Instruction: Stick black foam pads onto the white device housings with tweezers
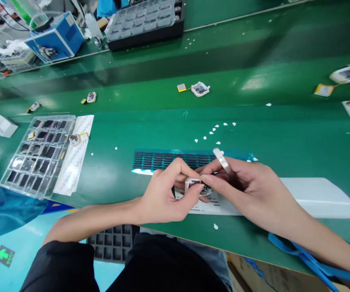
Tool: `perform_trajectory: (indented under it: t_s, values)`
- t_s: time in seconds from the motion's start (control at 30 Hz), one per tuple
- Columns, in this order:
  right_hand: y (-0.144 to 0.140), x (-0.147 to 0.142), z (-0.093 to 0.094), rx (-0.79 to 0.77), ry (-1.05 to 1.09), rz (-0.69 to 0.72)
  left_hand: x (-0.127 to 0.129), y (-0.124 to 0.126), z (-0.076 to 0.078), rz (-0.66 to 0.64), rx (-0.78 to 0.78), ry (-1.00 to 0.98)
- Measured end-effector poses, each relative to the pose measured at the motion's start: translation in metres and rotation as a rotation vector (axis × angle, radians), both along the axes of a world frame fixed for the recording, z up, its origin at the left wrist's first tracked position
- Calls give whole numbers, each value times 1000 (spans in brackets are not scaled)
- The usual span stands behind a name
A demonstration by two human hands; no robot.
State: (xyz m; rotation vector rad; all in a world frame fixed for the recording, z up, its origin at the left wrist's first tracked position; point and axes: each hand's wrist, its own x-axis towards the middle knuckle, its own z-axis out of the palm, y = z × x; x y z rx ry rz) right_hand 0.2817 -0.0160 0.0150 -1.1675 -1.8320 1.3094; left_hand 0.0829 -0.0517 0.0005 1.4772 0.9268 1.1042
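Over the green table [254, 134], the left hand [163, 198] pinched the small white square device casing [193, 184] steady, while the right hand [248, 190], gripping flat metal tweezers [222, 160], pressed a fingertip onto it.

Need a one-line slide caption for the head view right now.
Both hands, left hand and right hand, pinch a small white device casing over the green workbench, the right also holding tweezers.

You are working at a green bench [284, 134]. A blue grid sheet [169, 160] is lying at its middle. Left of the sheet, a clear compartment tray [37, 156] and a white label strip [74, 158] are resting; right of it, a white tray [318, 196]; beyond it, white flecks [214, 129] are scattering.
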Motion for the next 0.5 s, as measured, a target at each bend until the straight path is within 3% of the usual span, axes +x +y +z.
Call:
perform_trajectory:
  t_s: [0.07,0.2,0.3,0.4,0.5]
  values:
    - [0,-2,4,-40,44,-24,-1,1,1,19,35,65]
    - [7,4,11,35,27,-6,-5,1,5,10,124,150]
    - [18,14,18,19,57,19,-9,2,7,-19,299,249]
    - [32,25,22,131,5,-28,-11,4,4,-77,522,440]
    - [43,36,21,182,-110,55,-11,7,-1,-126,695,636]
